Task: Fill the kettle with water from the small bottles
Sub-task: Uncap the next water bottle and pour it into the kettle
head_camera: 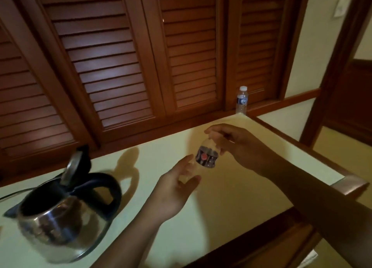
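Observation:
A steel kettle (60,223) with a black handle stands at the near left of the counter, its lid (75,165) flipped up. Over the counter's middle, my right hand (235,147) grips the top of a small clear bottle (207,157) with a dark label. The bottle hangs tilted above the surface. My left hand (177,189) is open, palm up, just below and left of that bottle, fingers near its lower end. A second small bottle (241,102) with a white cap stands upright at the counter's far right corner.
The pale counter (231,197) has a wooden edge along its right and near sides. Brown louvred doors (120,66) rise right behind it. A dark cord runs left from the kettle (12,195). A wooden post and doorway stand at the right.

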Demonstrator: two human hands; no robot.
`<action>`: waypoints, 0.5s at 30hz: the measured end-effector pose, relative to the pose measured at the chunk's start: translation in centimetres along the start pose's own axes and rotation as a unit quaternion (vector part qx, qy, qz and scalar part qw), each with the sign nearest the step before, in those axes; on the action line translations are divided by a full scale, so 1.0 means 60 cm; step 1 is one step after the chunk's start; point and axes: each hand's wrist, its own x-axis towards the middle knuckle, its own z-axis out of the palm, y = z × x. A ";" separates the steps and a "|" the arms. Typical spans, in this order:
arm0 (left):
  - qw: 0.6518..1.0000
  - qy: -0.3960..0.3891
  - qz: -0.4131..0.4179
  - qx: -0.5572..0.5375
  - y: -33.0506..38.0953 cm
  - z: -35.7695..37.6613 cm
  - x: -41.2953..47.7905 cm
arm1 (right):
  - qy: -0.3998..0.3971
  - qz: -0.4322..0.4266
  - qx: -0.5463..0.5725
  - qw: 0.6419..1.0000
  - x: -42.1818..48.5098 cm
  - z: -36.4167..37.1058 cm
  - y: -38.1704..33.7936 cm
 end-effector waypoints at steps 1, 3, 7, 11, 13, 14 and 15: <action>1.000 -0.003 0.002 -0.021 0.011 0.017 0.028 | 0.005 -0.002 0.015 1.000 0.011 -0.022 0.018; 0.998 -0.017 0.005 -0.054 0.035 0.055 0.081 | 0.018 -0.004 0.044 0.999 0.032 -0.068 0.053; 0.999 -0.032 0.015 -0.027 0.063 0.131 0.186 | 0.039 -0.012 0.059 0.997 0.072 -0.158 0.109; 1.000 -0.007 0.016 -0.016 0.082 0.193 0.278 | 0.044 -0.018 0.092 0.995 0.115 -0.231 0.165; 1.000 0.016 0.007 -0.011 0.087 0.216 0.319 | 0.042 -0.001 0.137 0.990 0.139 -0.253 0.198; 1.000 0.029 0.000 -0.011 0.088 0.227 0.338 | 0.047 0.001 0.147 0.988 0.150 -0.261 0.214; 0.999 0.040 -0.008 -0.012 0.088 0.237 0.357 | 0.059 -0.012 0.141 0.988 0.159 -0.266 0.231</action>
